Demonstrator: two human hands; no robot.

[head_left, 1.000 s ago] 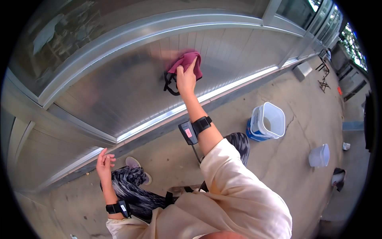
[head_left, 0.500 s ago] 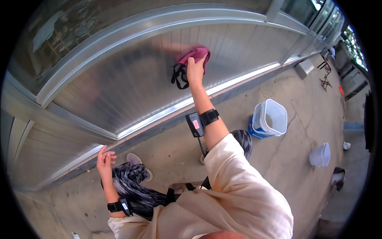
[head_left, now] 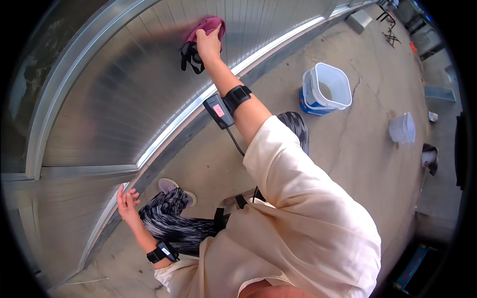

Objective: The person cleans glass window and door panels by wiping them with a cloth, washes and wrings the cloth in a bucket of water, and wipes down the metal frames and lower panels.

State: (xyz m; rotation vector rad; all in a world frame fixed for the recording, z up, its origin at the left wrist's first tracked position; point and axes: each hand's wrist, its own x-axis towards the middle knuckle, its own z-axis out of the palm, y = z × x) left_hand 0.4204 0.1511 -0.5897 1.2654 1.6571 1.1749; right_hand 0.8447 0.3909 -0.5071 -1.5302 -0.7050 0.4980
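Note:
My right hand (head_left: 208, 45) reaches up and is closed on a maroon cloth (head_left: 206, 27) with black straps (head_left: 190, 57) hanging from it. It holds the cloth flat against the ribbed metal wall panel (head_left: 144, 74). Some of the cloth is hidden under my fingers. Down at the lower left, my left hand (head_left: 127, 202) is empty, its fingers apart and loosely bent. It hovers above my knee, near the panel's bottom edge.
A white and blue bucket (head_left: 309, 102) stands on the concrete floor to my right. Farther right is a smaller whitish bucket (head_left: 400, 128). A grey block (head_left: 359, 22) and a folding stool (head_left: 391, 37) are beyond. A metal sill (head_left: 169, 135) runs along the wall's base.
My view has turned, so the wall and buckets sit differently in it. My right hand keeps hold of the maroon cloth on the panel. The left hand stays empty near my knee.

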